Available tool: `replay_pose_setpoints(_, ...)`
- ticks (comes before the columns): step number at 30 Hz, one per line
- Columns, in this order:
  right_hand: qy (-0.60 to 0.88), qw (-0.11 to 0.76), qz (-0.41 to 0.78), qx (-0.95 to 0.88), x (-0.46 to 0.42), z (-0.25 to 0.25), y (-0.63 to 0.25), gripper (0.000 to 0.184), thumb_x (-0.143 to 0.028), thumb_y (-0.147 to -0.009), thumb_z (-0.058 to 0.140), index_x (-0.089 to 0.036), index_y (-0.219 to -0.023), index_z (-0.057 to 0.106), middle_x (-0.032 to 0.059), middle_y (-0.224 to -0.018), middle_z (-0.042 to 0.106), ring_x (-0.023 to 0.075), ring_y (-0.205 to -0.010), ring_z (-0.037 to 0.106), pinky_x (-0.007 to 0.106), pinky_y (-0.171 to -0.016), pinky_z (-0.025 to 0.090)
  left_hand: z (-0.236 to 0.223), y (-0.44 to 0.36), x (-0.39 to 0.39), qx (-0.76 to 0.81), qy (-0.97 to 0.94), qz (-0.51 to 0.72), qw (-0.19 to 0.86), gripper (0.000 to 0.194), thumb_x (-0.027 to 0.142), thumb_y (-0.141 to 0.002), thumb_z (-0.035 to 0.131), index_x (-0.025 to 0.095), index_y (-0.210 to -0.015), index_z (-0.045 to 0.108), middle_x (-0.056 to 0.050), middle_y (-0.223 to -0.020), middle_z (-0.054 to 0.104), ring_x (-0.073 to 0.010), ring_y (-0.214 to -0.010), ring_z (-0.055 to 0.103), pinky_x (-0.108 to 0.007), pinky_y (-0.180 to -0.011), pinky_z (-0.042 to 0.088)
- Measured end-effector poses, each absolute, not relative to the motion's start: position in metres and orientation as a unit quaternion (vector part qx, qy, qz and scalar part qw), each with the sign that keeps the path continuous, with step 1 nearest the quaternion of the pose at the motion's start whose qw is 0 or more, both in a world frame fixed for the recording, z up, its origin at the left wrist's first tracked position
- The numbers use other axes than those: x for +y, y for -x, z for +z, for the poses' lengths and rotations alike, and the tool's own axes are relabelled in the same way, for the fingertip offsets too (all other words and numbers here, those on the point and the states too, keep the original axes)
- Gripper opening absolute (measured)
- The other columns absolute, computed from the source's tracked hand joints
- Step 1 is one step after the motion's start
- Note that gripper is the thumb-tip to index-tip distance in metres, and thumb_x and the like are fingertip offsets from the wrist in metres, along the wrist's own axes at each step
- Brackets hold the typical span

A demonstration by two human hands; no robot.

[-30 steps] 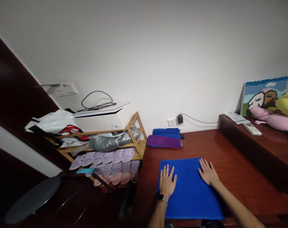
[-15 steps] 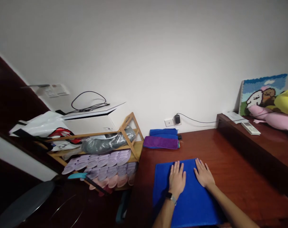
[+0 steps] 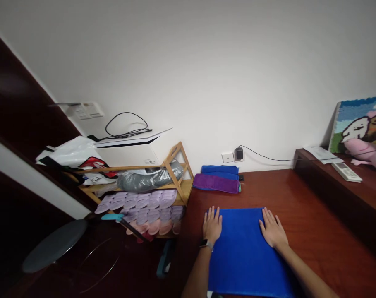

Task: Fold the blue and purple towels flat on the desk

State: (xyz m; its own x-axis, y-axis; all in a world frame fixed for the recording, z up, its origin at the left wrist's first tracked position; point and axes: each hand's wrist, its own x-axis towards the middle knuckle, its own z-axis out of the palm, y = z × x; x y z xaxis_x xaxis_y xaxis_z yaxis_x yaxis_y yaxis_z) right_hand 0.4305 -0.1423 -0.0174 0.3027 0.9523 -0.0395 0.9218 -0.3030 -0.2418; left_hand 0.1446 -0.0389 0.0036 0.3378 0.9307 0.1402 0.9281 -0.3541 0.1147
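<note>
A blue cloth (image 3: 243,252) lies spread flat on the reddish-brown wooden table (image 3: 318,231). My left hand (image 3: 212,227), with a watch on the wrist, rests palm down over the cloth's far left corner, fingers stretched out. Across from it, my right hand (image 3: 274,230) lies flat on the far right corner, its fingers also extended. Neither hand grips anything. Beyond them, near the wall, a folded purple cloth (image 3: 217,183) sits in front of a folded blue cloth (image 3: 220,169).
At the left stands a wooden rack (image 3: 178,182) with several slippers (image 3: 138,199) and a white box (image 3: 128,154). A round stool (image 3: 56,245) is lower left. On the raised ledge at right are a remote control (image 3: 346,171) and a pink plush toy (image 3: 366,153). A plugged-in adapter (image 3: 239,153) trails a cable.
My left hand has slid left from the cloth's upper middle to its far left corner. My right hand stays at the far right corner. The view has shifted slightly left.
</note>
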Motion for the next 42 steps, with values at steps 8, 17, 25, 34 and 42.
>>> replay_pose_setpoints(8, 0.805, 0.055, 0.102, -0.581, -0.135, -0.010, -0.432, 0.076, -0.047, -0.101, 0.017, -0.010, -0.167, 0.018, 0.0075, -0.174, 0.021, 0.0227, -0.161, 0.016, 0.048, -0.132, 0.009, -0.003, -0.123, -0.034, 0.574, -0.811, 0.115, -0.007, 0.058, 0.035, -0.106, 0.034, 0.025, -0.163, 0.037, -0.007, -0.168, 0.037, -0.0281, -0.157, 0.030, -0.052, -0.127, 0.029)
replay_pose_setpoints(17, 0.794, 0.094, 0.098, -0.593, -0.131, -0.015, -0.431, 0.075, -0.049, -0.103, 0.016, -0.011, -0.167, 0.019, 0.0070, -0.174, 0.022, 0.0203, -0.162, 0.013, 0.044, -0.132, 0.009, -0.005, -0.123, -0.033, 0.579, -0.806, 0.125, -0.007, 0.057, 0.035, -0.106, 0.032, 0.024, -0.162, 0.039, -0.007, -0.167, 0.039, -0.0269, -0.156, 0.031, -0.050, -0.128, 0.028)
replay_pose_setpoints(25, 0.790, 0.110, 0.107, -0.594, -0.131, -0.008, -0.431, 0.074, -0.048, -0.103, 0.016, -0.011, -0.167, 0.020, 0.0067, -0.173, 0.021, 0.0207, -0.161, 0.015, 0.044, -0.132, 0.009, 0.007, -0.123, -0.032, 0.570, -0.814, 0.109, -0.030, 0.060, 0.031, -0.105, 0.034, 0.024, -0.164, 0.035, -0.008, -0.165, 0.042, -0.0276, -0.156, 0.033, -0.053, -0.128, 0.027)
replay_pose_setpoints(34, 0.762, 0.141, 0.098, -0.624, -0.131, -0.020, -0.438, 0.070, -0.038, -0.099, 0.026, -0.013, -0.165, 0.029, 0.0079, -0.171, 0.022, 0.0264, -0.161, 0.018, 0.051, -0.131, 0.015, 0.010, -0.297, -0.087, 0.374, -0.911, 0.165, 0.062, 0.060, 0.043, -0.110, 0.023, 0.020, -0.165, 0.031, -0.006, -0.169, 0.033, -0.0212, -0.158, 0.025, -0.045, -0.131, 0.024)
replay_pose_setpoints(42, 0.779, 0.121, 0.097, -0.607, -0.130, -0.013, -0.435, 0.071, -0.043, -0.103, 0.017, -0.010, -0.165, 0.024, 0.0078, -0.172, 0.022, 0.0238, -0.160, 0.019, 0.048, -0.131, 0.014, -0.002, -0.242, -0.071, 0.430, -0.891, 0.117, 0.085, 0.061, 0.049, -0.110, 0.023, 0.023, -0.164, 0.033, -0.006, -0.169, 0.034, -0.0240, -0.158, 0.027, -0.051, -0.130, 0.024)
